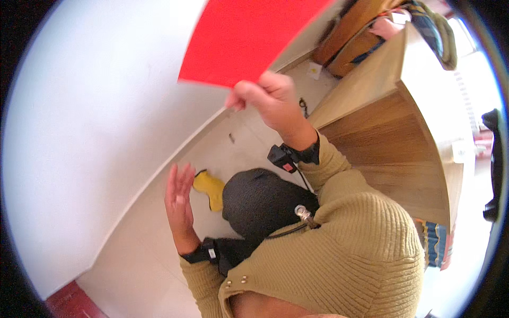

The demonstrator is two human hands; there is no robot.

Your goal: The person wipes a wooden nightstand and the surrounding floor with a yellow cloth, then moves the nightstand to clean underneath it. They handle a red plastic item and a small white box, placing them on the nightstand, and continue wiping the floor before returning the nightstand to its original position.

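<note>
A flat red sheet of paper (238, 42) is raised in front of the white wall, its upper part running out of the picture. My right hand (270, 98) pinches it by the bottom edge near its lower right corner, thumb and fingers closed. Lower and to the left, my left hand (181, 196) is lifted with its fingers stretched out and holds nothing. It is apart from the sheet. Both wrists carry black bands with small devices.
The white wall (95, 106) fills the left side, meeting a pale tiled floor (154, 265). A wooden desk (387, 143) stands close on the right. Beyond it is a brown wooden piece of furniture (339, 53) with cloth on it. Something yellow (210, 188) is on the floor beside my dark-clad leg.
</note>
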